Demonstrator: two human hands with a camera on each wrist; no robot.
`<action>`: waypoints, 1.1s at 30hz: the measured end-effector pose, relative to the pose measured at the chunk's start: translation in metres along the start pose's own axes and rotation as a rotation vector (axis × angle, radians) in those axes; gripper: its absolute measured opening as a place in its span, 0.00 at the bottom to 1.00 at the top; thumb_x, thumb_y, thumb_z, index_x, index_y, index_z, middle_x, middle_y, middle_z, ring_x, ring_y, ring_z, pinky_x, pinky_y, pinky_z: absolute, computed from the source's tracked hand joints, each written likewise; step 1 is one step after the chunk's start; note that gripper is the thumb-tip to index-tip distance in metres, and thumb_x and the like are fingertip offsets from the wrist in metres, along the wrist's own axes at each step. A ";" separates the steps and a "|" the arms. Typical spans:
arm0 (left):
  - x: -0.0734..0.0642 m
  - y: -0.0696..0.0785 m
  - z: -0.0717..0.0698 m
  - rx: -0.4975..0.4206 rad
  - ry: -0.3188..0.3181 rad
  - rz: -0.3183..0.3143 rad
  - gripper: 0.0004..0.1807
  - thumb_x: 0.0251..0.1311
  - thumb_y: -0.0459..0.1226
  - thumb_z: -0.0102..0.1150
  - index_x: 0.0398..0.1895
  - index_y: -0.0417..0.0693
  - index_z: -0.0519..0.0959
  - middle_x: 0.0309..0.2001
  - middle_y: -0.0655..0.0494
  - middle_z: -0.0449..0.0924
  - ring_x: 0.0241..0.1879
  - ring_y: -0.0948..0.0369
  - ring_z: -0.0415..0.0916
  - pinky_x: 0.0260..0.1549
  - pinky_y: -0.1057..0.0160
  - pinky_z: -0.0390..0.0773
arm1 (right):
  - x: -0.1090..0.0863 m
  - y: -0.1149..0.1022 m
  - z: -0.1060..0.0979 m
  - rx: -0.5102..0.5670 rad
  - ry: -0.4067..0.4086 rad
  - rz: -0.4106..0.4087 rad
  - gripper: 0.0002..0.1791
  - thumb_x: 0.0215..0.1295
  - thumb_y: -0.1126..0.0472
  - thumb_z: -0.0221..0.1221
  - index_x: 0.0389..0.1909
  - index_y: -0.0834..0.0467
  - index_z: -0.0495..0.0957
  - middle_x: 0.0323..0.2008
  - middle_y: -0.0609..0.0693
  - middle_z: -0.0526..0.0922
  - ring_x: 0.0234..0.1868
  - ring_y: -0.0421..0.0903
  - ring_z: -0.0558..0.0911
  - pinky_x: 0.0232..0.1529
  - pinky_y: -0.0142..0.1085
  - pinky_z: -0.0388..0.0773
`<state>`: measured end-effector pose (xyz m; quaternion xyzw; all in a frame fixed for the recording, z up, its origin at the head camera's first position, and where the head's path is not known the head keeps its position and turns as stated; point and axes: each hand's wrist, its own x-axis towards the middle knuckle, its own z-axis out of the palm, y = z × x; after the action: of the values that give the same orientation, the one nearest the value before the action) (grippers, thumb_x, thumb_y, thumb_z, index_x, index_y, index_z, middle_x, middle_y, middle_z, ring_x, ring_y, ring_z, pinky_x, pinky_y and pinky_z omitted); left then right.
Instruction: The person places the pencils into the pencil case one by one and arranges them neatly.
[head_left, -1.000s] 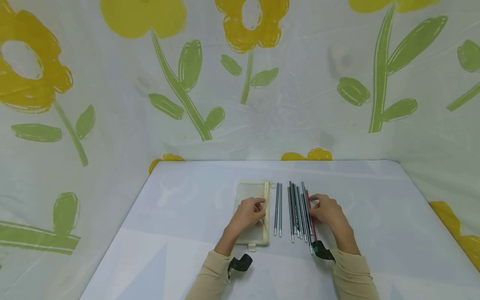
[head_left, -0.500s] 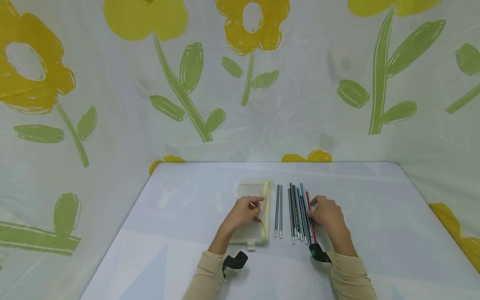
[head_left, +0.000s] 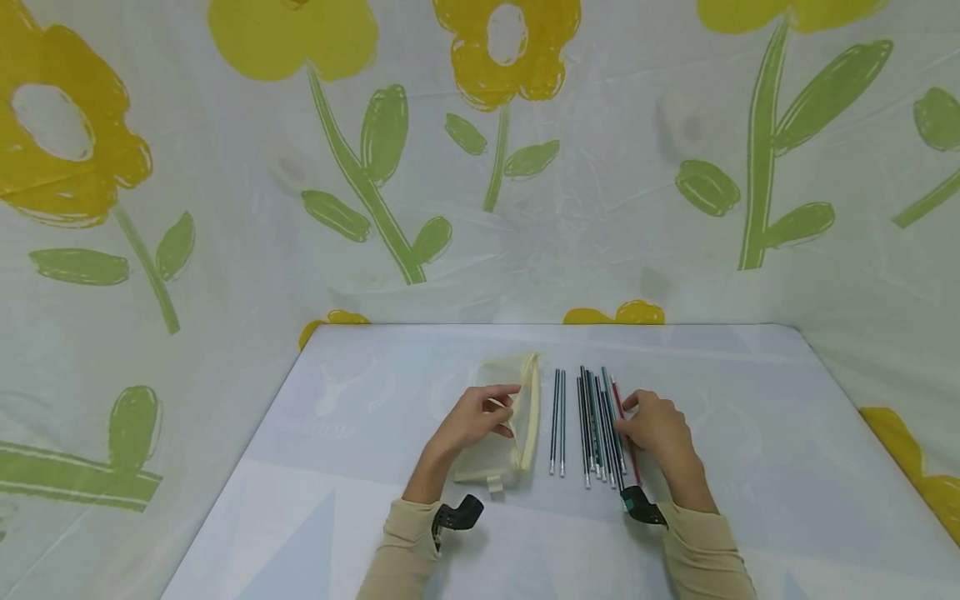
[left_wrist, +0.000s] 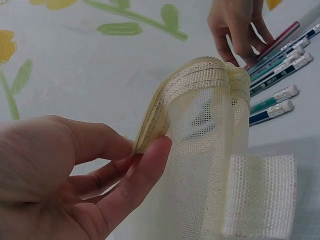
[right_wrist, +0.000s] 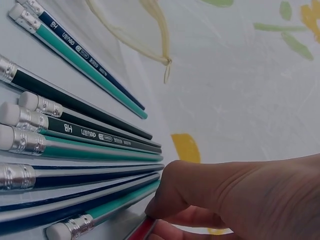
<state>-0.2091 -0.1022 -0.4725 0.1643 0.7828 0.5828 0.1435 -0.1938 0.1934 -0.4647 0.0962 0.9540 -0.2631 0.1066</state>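
My left hand [head_left: 472, 417] pinches the zippered edge of a cream mesh pencil pouch [left_wrist: 200, 150] between thumb and fingertips, lifting that side so its mouth gapes. In the head view the pouch lies left of the pencils. My right hand [head_left: 660, 425] holds a slim red pencil [right_wrist: 141, 230] at the right side of a bunch of pencils [head_left: 596, 433]. These are dark green, teal and navy, with white erasers toward me. Part of the red pencil is hidden by the fingers and wrist camera.
Two more pencils [head_left: 557, 425] lie side by side between the pouch and the bunch. A white table [head_left: 360, 517] carries everything. Behind it hangs a curtain [head_left: 600, 233] printed with yellow flowers. Each wrist wears a black camera.
My left hand has drawn the pouch's zippered edge left and up, and the mouth has widened. The right hand stays beside the bunch with the red pencil, whose near end has swung slightly right.
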 end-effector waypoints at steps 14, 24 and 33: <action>0.000 0.000 0.003 -0.014 0.003 0.008 0.24 0.66 0.26 0.51 0.66 0.39 0.72 0.46 0.37 0.74 0.34 0.51 0.82 0.37 0.52 0.90 | 0.000 -0.002 -0.006 0.129 -0.050 -0.039 0.23 0.61 0.58 0.61 0.53 0.69 0.78 0.40 0.63 0.86 0.27 0.43 0.83 0.30 0.37 0.85; 0.001 0.000 0.000 -0.123 -0.003 0.014 0.24 0.66 0.26 0.53 0.66 0.38 0.72 0.44 0.42 0.73 0.31 0.60 0.77 0.37 0.56 0.90 | 0.000 -0.002 -0.006 0.221 -0.042 -0.095 0.22 0.62 0.58 0.60 0.52 0.69 0.79 0.41 0.64 0.86 0.26 0.42 0.84 0.29 0.36 0.88; 0.001 -0.001 0.000 -0.216 -0.013 0.010 0.25 0.65 0.25 0.54 0.66 0.35 0.70 0.42 0.48 0.70 0.32 0.61 0.76 0.38 0.54 0.90 | -0.002 -0.017 0.004 0.296 -0.035 -0.182 0.20 0.62 0.60 0.59 0.52 0.67 0.79 0.36 0.59 0.86 0.23 0.41 0.80 0.25 0.33 0.84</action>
<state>-0.2100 -0.1021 -0.4730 0.1557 0.7135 0.6635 0.1624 -0.1954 0.1765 -0.4594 0.0194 0.9077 -0.4108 0.0838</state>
